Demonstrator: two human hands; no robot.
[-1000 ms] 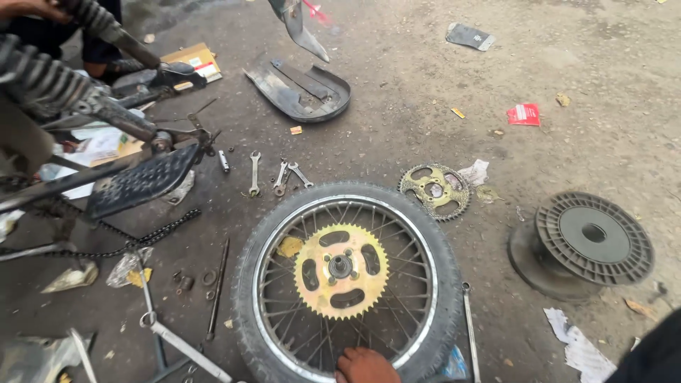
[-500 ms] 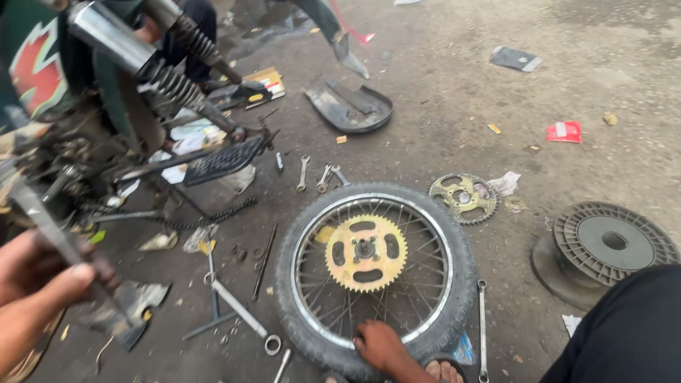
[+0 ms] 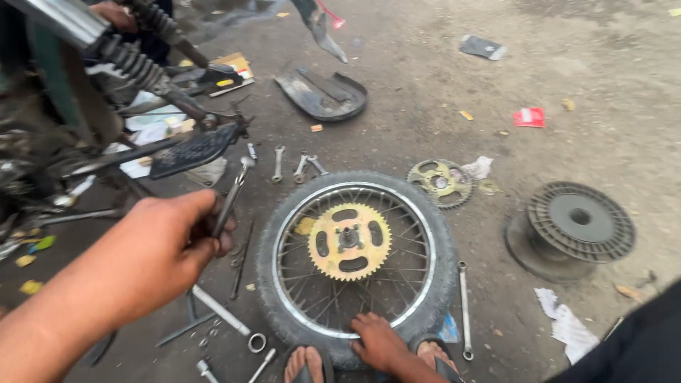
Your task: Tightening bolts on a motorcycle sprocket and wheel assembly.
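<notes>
While left hand [image 3: 167, 245] grips rod [image 3: 230, 198], right hand [image 3: 379, 340] on wheel [image 3: 355, 248]

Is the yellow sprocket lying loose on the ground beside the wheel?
No: the yellow sprocket sits at the hub of the spoked wheel, inside its rim.

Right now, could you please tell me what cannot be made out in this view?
Head view:
- Metal tool: lower end hidden inside the left hand.
- Motorcycle frame: cut off by the top and left edges.
- Tyre: near side covered by the right hand.
- Wrenches: too small to size.
</notes>
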